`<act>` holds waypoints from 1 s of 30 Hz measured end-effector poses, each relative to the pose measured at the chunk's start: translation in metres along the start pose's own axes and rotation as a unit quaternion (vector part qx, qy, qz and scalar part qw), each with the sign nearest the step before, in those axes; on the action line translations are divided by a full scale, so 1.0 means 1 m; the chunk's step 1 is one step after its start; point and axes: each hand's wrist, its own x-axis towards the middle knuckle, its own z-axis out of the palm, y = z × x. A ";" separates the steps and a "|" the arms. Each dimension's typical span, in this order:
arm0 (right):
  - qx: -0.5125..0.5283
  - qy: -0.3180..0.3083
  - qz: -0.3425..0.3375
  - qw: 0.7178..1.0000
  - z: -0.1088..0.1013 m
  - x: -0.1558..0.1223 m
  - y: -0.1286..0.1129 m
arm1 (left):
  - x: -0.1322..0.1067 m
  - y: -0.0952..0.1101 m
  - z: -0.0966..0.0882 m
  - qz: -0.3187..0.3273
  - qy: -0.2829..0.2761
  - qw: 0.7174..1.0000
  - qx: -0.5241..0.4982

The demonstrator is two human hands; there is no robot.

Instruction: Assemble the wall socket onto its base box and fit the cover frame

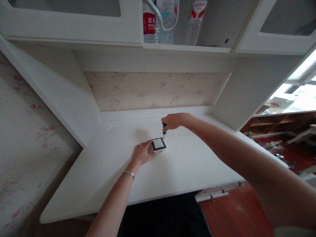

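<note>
A small wall socket with a white face and dark frame lies face up on a pale box on the white desk. My left hand grips its left side, thumb at the near edge and fingers at the far edge. In my closed right hand is a screwdriver with a green and black handle. It stands nearly upright, and its metal shaft reaches down to the right side of the socket. Whether the tip sits in a screw is too small to tell.
A white shelf cabinet overhangs the desk, with plastic bottles in its open compartment. A whitish scrap lies at the back left of the desktop. Floral wallpaper covers the left wall; at the right is red flooring.
</note>
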 end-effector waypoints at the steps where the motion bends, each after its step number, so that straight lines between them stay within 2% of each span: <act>1: -0.004 0.008 0.004 1.000 0.001 0.001 -0.001 | 0.000 0.000 0.000 0.000 -0.001 1.000 0.000; 5: -0.026 0.065 0.019 0.997 0.006 0.011 -0.005 | -0.001 0.001 0.000 -0.001 -0.002 1.000 0.000; 9: -0.019 0.093 0.013 0.995 0.005 0.019 -0.011 | -0.001 0.001 -0.001 -0.005 -0.006 1.000 0.000; 19: 0.028 0.065 0.074 0.995 0.001 0.021 -0.019 | 0.000 0.000 0.001 0.001 -0.005 1.000 -0.009; 23: -0.001 0.119 0.074 0.990 -0.006 0.014 -0.014 | -0.001 0.000 0.000 -0.006 -0.014 1.000 -0.007; 26: -0.015 0.156 0.048 0.986 -0.011 0.009 -0.014 | -0.001 0.000 0.000 -0.002 -0.009 1.000 -0.006; 30: -0.007 0.132 -0.009 0.991 -0.007 0.006 -0.023 | 0.000 -0.001 0.001 -0.006 -0.009 1.000 -0.003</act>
